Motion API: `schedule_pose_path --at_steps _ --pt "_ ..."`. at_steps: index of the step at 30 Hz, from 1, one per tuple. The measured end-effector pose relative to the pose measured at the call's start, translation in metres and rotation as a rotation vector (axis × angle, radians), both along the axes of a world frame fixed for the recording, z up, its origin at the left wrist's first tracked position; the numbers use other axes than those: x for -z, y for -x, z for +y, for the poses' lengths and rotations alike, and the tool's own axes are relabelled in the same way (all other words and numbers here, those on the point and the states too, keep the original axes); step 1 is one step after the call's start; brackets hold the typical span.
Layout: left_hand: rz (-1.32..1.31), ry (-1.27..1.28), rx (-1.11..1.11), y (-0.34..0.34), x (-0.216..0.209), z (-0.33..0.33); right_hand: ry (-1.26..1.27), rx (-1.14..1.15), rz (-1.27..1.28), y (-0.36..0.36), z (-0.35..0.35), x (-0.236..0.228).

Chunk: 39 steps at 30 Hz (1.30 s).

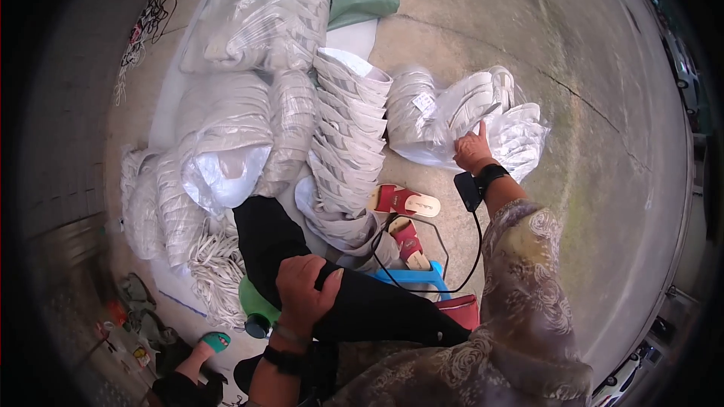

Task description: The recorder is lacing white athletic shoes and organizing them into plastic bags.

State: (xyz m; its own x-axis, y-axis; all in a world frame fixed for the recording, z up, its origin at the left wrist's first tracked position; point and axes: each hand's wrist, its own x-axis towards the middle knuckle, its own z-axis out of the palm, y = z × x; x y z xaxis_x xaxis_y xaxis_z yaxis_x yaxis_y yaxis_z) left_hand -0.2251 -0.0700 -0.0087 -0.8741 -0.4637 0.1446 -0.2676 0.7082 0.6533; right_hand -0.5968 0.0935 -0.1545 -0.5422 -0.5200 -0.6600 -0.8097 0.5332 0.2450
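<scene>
My right hand (473, 149) reaches out over a clear plastic bag (434, 152) and looks closed on its film, one finger pointing away from me. Pale grey shoe uppers (520, 132) are packed in that bag, with a small white label (424, 103) on its left part. My left hand (305, 286) rests over my bent, black-clothed leg (268, 230), holding nothing, its thumb apart. Just beyond the leg stands a tall nested stack of similar grey uppers (347, 136), unwrapped. Round my right wrist is a black strap (492, 173) with a small black device (468, 191) and a cable.
Wrapped bundles of uppers (226, 105) cover a pale sheet on the left. Loose whitish strips (219, 264) lie near a green container (260, 305). Red sandals (407, 245) sit by a blue plastic frame (415, 276). Another person's foot (216, 341) shows at lower left.
</scene>
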Motion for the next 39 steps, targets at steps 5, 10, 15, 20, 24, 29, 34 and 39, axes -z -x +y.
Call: schedule_pose_path --at_steps 5,10,15,20,24,29,34,39 --pt "-0.011 0.011 -0.004 0.000 0.001 0.006 0.190 -0.329 -0.056 -0.043 0.060 -0.008" --pt "-0.113 0.102 -0.013 0.002 0.004 0.022 0.514 -0.366 -0.281 -0.135 0.066 -0.029" --pt "-0.248 -0.266 -0.039 0.034 0.017 0.057 0.942 -0.058 -0.529 -0.170 0.044 -0.068" --pt "-0.396 -0.862 -0.216 0.065 0.030 0.072 0.960 0.014 -0.710 -0.230 0.022 -0.101" --pt "-0.506 -0.874 -0.262 0.067 0.042 0.059 1.174 0.154 -0.736 -0.263 0.007 -0.107" --pt "-0.377 -0.739 -0.123 0.055 0.025 0.059 1.032 0.152 -0.897 -0.260 0.015 -0.122" --pt "-0.359 -0.512 -0.070 0.039 0.008 0.068 1.137 0.053 -1.078 -0.236 0.034 -0.126" --pt "-0.401 -0.489 -0.120 0.040 0.034 0.062 1.224 0.737 -1.169 -0.167 0.077 -0.069"
